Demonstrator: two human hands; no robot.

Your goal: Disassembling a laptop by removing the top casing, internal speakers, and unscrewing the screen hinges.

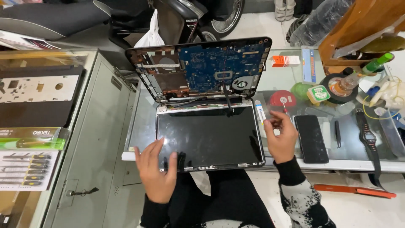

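Head view: gutted laptop [209, 105], blue board bared, under flat open left hand [157, 169]; right hand [282, 137] grip unclear.

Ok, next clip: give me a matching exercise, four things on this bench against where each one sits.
Things:
1. left hand
2. right hand
3. phone
4. blue circuit board

Places:
A. in the opened laptop base
B. flat on the glass, right of the right hand
C. resting on the dark screen
D. beside the screen's right edge, fingers pinching something small

Pairs: 1-C, 2-D, 3-B, 4-A
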